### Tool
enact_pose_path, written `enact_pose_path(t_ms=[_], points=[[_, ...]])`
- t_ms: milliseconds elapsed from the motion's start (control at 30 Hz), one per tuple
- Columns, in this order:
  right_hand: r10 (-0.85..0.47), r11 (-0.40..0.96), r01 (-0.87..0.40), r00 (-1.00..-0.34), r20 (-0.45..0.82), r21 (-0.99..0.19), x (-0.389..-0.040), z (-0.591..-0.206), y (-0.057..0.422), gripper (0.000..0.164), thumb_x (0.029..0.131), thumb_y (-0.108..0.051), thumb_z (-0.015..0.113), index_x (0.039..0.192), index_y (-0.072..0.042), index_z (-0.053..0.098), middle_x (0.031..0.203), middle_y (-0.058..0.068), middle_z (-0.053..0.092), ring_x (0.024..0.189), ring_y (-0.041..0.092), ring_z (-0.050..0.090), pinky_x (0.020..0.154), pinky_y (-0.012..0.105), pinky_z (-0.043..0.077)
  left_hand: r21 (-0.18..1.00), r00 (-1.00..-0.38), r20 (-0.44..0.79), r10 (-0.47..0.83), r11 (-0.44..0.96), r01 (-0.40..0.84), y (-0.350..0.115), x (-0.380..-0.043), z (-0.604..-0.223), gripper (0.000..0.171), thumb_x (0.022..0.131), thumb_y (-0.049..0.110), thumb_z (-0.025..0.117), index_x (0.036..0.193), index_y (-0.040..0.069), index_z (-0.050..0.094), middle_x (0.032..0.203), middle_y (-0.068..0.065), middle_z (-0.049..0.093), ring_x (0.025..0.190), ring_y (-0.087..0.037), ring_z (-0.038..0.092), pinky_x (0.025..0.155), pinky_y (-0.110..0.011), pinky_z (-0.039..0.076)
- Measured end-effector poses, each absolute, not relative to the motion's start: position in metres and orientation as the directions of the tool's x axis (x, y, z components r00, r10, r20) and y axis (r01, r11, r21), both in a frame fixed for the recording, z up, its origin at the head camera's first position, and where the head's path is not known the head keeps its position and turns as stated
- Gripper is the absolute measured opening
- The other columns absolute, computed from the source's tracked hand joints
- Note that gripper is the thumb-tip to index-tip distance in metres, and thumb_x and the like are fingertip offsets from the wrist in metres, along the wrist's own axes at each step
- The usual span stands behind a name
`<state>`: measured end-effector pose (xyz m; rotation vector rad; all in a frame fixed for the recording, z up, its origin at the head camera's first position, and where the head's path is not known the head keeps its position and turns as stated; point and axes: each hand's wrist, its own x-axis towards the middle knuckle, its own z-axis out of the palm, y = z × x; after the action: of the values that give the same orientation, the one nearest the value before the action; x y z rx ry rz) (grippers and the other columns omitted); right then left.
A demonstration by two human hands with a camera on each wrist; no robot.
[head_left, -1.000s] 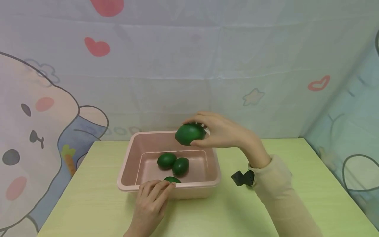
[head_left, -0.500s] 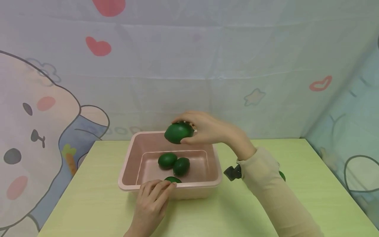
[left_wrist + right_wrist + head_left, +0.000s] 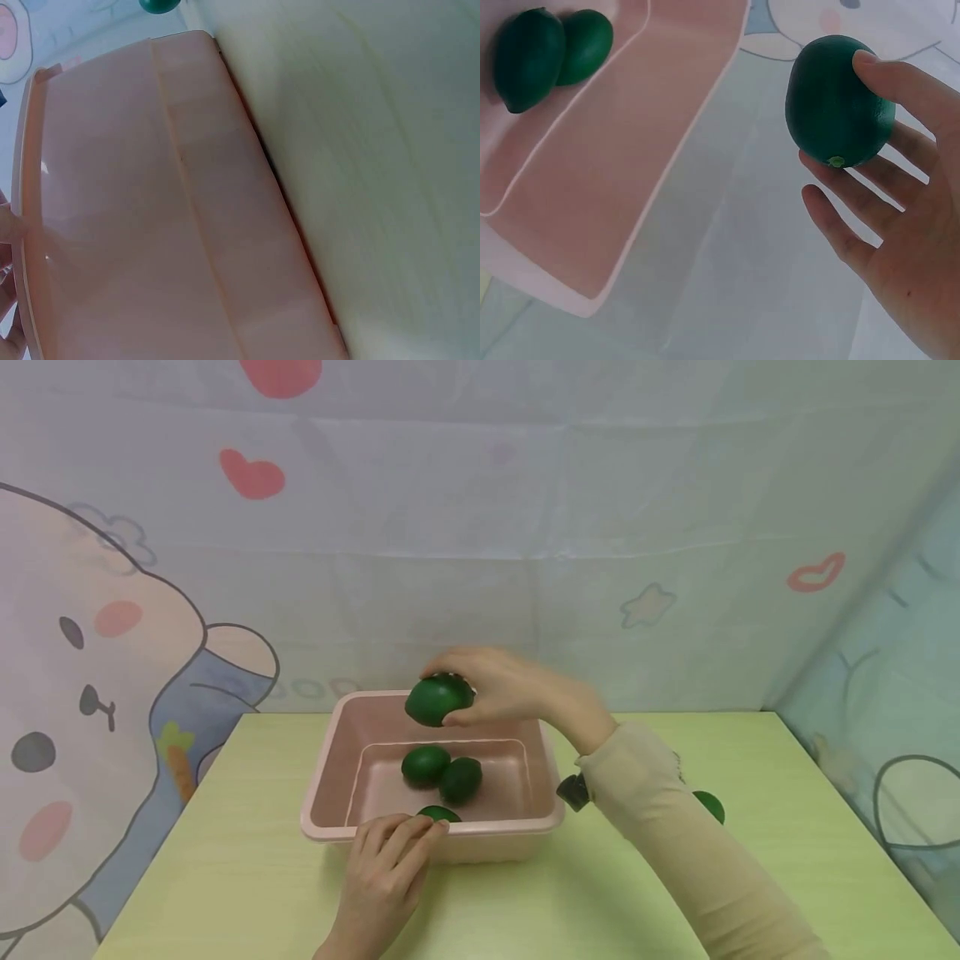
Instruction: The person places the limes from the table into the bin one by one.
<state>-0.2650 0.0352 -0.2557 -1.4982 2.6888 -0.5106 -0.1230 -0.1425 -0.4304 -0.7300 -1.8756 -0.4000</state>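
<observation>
My right hand (image 3: 498, 685) holds a green lime (image 3: 438, 700) above the back part of a pink plastic basin (image 3: 320, 777). In the right wrist view the thumb and fingers pinch the held lime (image 3: 840, 101), with its stem end facing the camera. Inside the basin two limes (image 3: 426, 766) lie against each other on the bottom. A third lime (image 3: 438, 813) shows only its top behind the front rim. My left hand (image 3: 382, 877) grips that rim with fingers curled over it; in the left wrist view its fingers (image 3: 7, 225) appear at the rim.
Another lime (image 3: 708, 807) lies on the pale yellow-green table (image 3: 225, 877), partly hidden by the right sleeve (image 3: 675, 827). A black wrist-camera piece (image 3: 574, 792) sits beside the cuff. A printed cloth (image 3: 450, 527) hangs behind the table.
My right hand has moved left with the lime, farther in over the basin. The lime on the table has come into sight behind the sleeve. My left hand stays on the rim.
</observation>
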Motion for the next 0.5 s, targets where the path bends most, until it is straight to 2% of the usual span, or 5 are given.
enact_pose_path(t_ms=[300,500], points=[[-0.850,0.474,-0.845,-0.512,0.124,-0.247,-0.273,-0.270,0.021,0.051,0.083,-0.027,0.073,0.130,-0.015,0.055,0.124,-0.001,0.059,0.112,0.014,0.056,0.098,0.029,0.047,-0.056,-0.277,0.912,0.303,0.761,0.646,-0.141,-0.123,-0.431,0.030,0.100,0.013,0.044,0.097,0.009,0.074,0.090,-0.005,0.069,0.084,-0.025,0.059,0.076,-0.036,0.043],[-0.835,0.523,-0.819,-0.548,0.049,-0.235,-0.271,-0.281,0.017,0.051,0.083,-0.029,0.072,0.130,-0.022,0.054,0.124,-0.007,0.057,0.108,0.010,0.055,0.096,0.030,0.047,-0.055,-0.276,0.912,0.303,0.757,0.651,-0.139,-0.123,-0.431,0.029,0.100,0.012,0.045,0.097,0.009,0.074,0.090,-0.004,0.069,0.084,-0.025,0.059,0.076,-0.036,0.043]])
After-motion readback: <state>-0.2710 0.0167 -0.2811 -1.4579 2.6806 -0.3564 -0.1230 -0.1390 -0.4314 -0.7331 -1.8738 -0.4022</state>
